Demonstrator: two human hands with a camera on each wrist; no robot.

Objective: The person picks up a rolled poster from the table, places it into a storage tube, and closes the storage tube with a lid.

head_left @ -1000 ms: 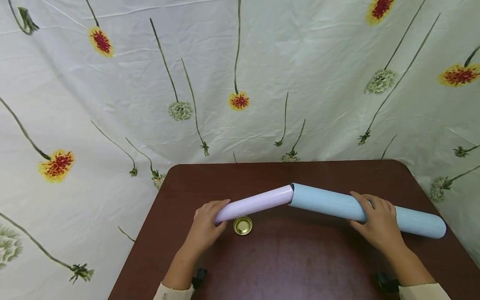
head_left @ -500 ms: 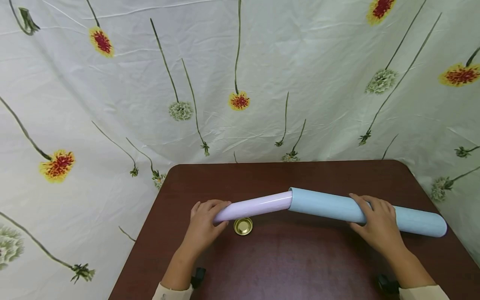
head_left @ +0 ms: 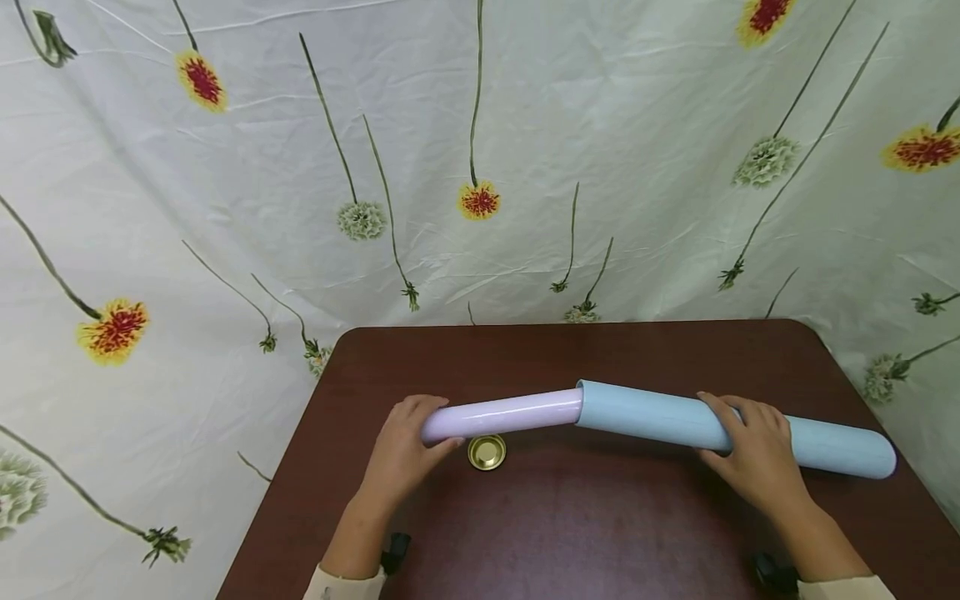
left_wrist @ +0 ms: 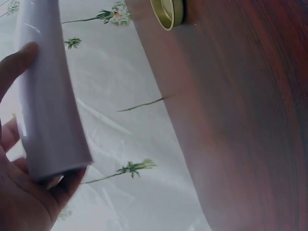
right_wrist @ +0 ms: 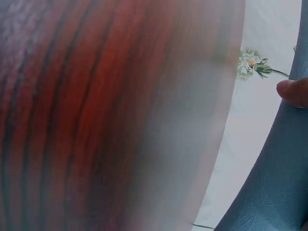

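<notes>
My left hand [head_left: 405, 446] grips the outer end of a glossy lavender tube [head_left: 510, 415], thumb on the near side. The tube's far end sits inside the open mouth of a wider light-blue tube [head_left: 645, 411]. My right hand [head_left: 757, 446] holds that blue tube around its middle, and its rounded end points right. In the left wrist view the lavender tube [left_wrist: 50, 106] stands between thumb and fingers, its end near the palm. The right wrist view shows the blue tube [right_wrist: 274, 168] with one thumb tip on it; the other fingers are out of sight there.
A round gold lid [head_left: 487, 452] lies on the dark brown table [head_left: 570, 525], just below the lavender tube. Behind the table hangs a white cloth [head_left: 645, 108] printed with flowers. Dark wrist straps [head_left: 396, 552] show at both wrists.
The lavender tube has moved slightly deeper into the blue tube, and their joint has dropped a little. My left hand has shifted its hold slightly left; the right hand stays nearly in place.
</notes>
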